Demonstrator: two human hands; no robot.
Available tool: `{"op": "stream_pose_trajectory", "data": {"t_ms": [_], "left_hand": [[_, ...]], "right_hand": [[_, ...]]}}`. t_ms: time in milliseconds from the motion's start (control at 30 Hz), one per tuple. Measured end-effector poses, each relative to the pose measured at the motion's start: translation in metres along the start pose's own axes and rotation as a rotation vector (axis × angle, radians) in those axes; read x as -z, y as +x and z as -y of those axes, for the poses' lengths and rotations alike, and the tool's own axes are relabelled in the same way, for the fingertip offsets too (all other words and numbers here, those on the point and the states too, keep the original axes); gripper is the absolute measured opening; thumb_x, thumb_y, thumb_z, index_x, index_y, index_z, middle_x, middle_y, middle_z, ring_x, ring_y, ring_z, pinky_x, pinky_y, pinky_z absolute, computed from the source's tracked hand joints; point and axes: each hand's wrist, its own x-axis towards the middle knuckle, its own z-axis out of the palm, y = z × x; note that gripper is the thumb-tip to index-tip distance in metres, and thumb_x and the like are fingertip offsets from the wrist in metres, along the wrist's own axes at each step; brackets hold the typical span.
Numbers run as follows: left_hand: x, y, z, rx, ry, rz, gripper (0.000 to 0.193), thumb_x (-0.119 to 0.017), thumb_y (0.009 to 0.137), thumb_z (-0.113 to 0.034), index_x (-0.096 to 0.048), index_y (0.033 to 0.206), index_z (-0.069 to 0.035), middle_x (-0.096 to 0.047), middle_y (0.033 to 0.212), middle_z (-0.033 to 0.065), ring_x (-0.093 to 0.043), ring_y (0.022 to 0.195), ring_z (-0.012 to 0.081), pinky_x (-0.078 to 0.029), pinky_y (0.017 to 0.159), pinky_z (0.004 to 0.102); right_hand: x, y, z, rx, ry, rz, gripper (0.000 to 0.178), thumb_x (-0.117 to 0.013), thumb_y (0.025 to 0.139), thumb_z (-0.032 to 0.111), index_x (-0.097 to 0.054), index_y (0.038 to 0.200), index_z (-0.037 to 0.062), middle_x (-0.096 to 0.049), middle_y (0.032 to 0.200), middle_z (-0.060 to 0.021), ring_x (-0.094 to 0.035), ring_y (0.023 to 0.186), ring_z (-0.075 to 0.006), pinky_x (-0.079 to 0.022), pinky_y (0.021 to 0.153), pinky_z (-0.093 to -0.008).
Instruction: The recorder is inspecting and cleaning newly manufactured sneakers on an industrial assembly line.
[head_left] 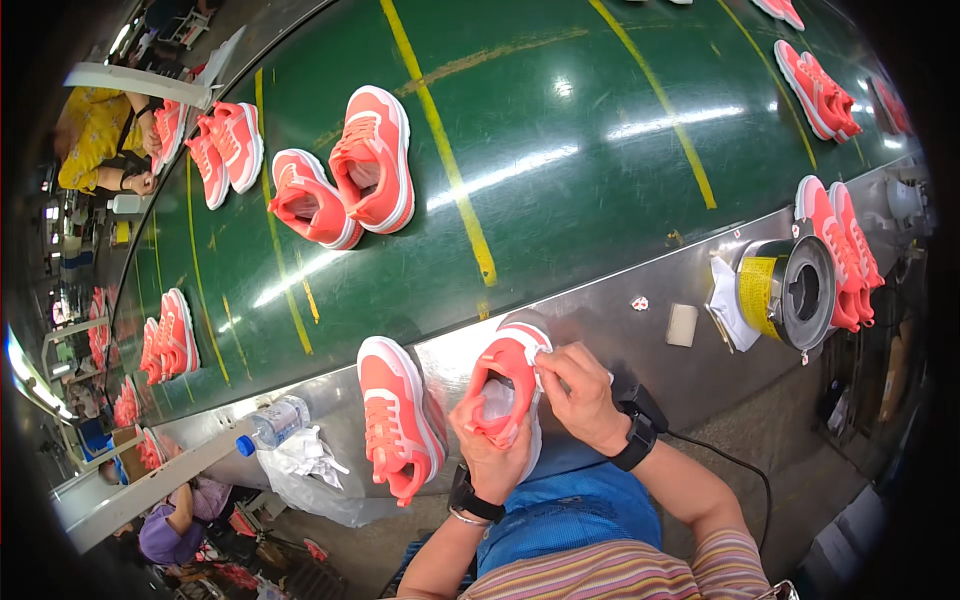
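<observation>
A coral sneaker (508,352) with a white sole stands on the metal ledge in front of me, its toe pointing away and pale stuffing inside. My left hand (490,455) is closed round its heel and collar. On the shoe's right side, my right hand (584,398) pinches its fingertips together beside a small white bit at the lacing. Whether that bit is lace or paper is too small to tell. Just left of my hands rests a matching sneaker (392,405), which neither hand touches.
Beyond the ledge runs a green conveyor belt (520,120) with yellow stripes, carrying pairs of coral sneakers (370,165). A metal can (790,295), a whitish block (682,325) and another pair (840,250) sit rightward. A water bottle (278,422) and crumpled paper (300,458) lie left. A co-worker (95,140) handles shoes far left.
</observation>
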Motion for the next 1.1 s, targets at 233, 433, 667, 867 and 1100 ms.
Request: {"op": "stream_pose_trajectory", "data": {"t_ms": [233, 433, 667, 867, 1100], "left_hand": [[-0.003, -0.001, -0.005, -0.060, 0.098, 0.001, 0.065, -0.076, 0.065, -0.010, -0.039, 0.117, -0.003, -0.041, 0.112, 0.0175, -0.046, 0.107, 0.0325, -0.039, 0.089, 0.0399], [-0.004, 0.003, -0.010, -0.097, 0.163, -0.015, 0.064, -0.077, 0.065, -0.010, -0.039, 0.116, -0.004, -0.043, 0.108, 0.0181, -0.048, 0.102, 0.0343, -0.040, 0.086, 0.0406], [-0.006, -0.001, -0.012, -0.127, 0.225, 0.011, 0.066, -0.077, 0.064, -0.008, -0.035, 0.115, -0.006, -0.047, 0.111, 0.0211, -0.044, 0.101, 0.0367, -0.040, 0.084, 0.0443], [-0.015, -0.007, -0.013, -0.156, 0.214, -0.025, 0.068, -0.076, 0.063, -0.008, -0.035, 0.117, -0.006, -0.046, 0.112, 0.0204, -0.044, 0.102, 0.0366, -0.040, 0.084, 0.0448], [-0.010, -0.011, -0.017, -0.062, 0.070, -0.050, 0.057, -0.070, 0.069, -0.006, -0.040, 0.117, -0.001, -0.042, 0.115, 0.0179, -0.044, 0.109, 0.0326, -0.036, 0.094, 0.0416]], "right_hand": [[0.010, 0.022, -0.005, -0.128, 0.069, 0.049, 0.012, -0.062, 0.077, -0.002, -0.061, 0.088, -0.0004, -0.058, 0.079, -0.0127, -0.059, 0.071, -0.0276, -0.046, 0.062, -0.0323], [0.009, 0.009, -0.005, -0.239, 0.156, 0.079, 0.009, -0.064, 0.077, 0.001, -0.060, 0.084, -0.0005, -0.059, 0.080, -0.0133, -0.059, 0.070, -0.0285, -0.046, 0.062, -0.0322], [0.006, 0.034, -0.020, -0.209, 0.102, 0.054, 0.008, -0.064, 0.078, 0.003, -0.059, 0.084, 0.0004, -0.059, 0.080, -0.0130, -0.060, 0.069, -0.0263, -0.047, 0.062, -0.0301], [0.053, -0.023, -0.013, -0.393, 0.217, -0.013, 0.009, -0.062, 0.081, 0.000, -0.059, 0.090, 0.0001, -0.056, 0.082, -0.0084, -0.059, 0.073, -0.0170, -0.046, 0.064, -0.0259], [0.214, -0.002, 0.023, -0.342, 0.185, -0.446, 0.011, -0.057, 0.084, -0.006, -0.057, 0.095, -0.0028, -0.053, 0.090, -0.0037, -0.053, 0.077, -0.0080, -0.043, 0.066, -0.0212]]}}
